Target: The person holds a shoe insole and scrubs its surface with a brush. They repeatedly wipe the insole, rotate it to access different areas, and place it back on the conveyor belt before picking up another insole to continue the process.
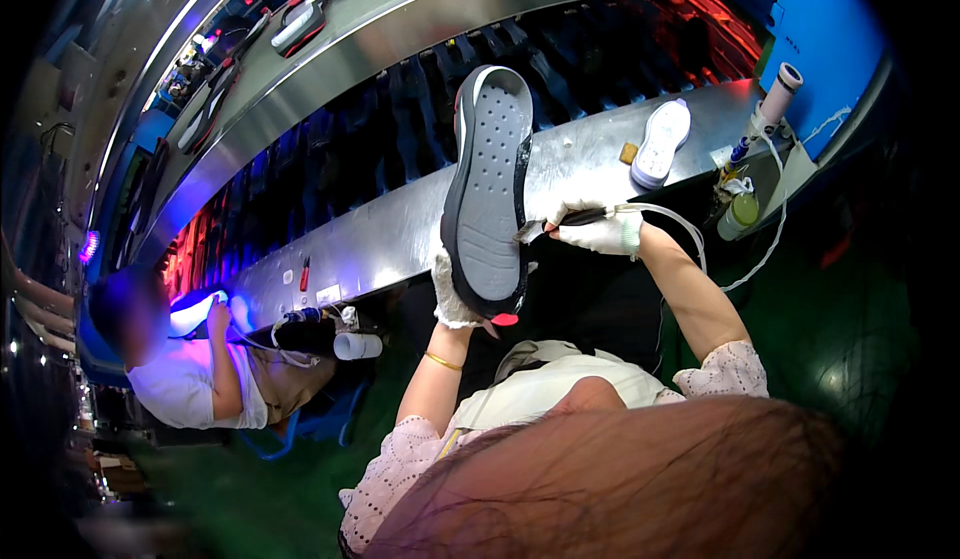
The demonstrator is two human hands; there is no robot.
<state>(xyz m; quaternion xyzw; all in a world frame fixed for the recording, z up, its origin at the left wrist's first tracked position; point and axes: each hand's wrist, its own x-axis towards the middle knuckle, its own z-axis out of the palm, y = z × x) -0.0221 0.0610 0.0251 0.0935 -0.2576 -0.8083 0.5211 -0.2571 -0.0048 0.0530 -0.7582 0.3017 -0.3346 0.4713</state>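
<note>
A large shoe sole (488, 174), grey inside with a dark rim and a red patch at its near end, is held up over the bench edge. My left hand (453, 296), in a white glove, is closed around its near end; some of the fingers are hidden beneath it. My gloved right hand (603, 233) grips a dark-handled brush (580, 217) with a pale tube running off behind it. The brush's bristles (529, 231) meet the right rim of the sole, or very nearly so.
A metal ledge (385, 249) runs before a red-lit rack. On it lie a white sole (661, 144) and a small tan block (628, 153). A green-lidded jar (739, 216) stands at right. Another person (195, 374) sits at left. More soles (298, 27) lie on the upper belt.
</note>
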